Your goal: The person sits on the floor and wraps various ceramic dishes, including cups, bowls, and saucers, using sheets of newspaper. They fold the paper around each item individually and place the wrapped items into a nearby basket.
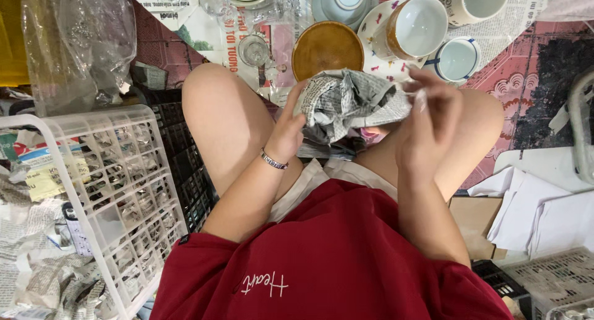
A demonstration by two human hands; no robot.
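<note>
A bundle wrapped in crumpled newspaper [346, 103] sits between my knees. My left hand [288, 131] grips its left side; a bracelet circles that wrist. My right hand [427, 119] is at the bundle's right edge, fingers blurred and pinching a small clear strip, perhaps tape. What is inside the paper is hidden. Just beyond the bundle stands a brown bowl [327, 46].
White cups [419, 27] and a small blue-rimmed bowl [456, 58] sit on newspaper at the top. A white plastic basket [117, 190] with wrapped bundles is at the left, a clear plastic bag [77, 42] above it. White paper sheets [538, 212] and cardboard lie at the right.
</note>
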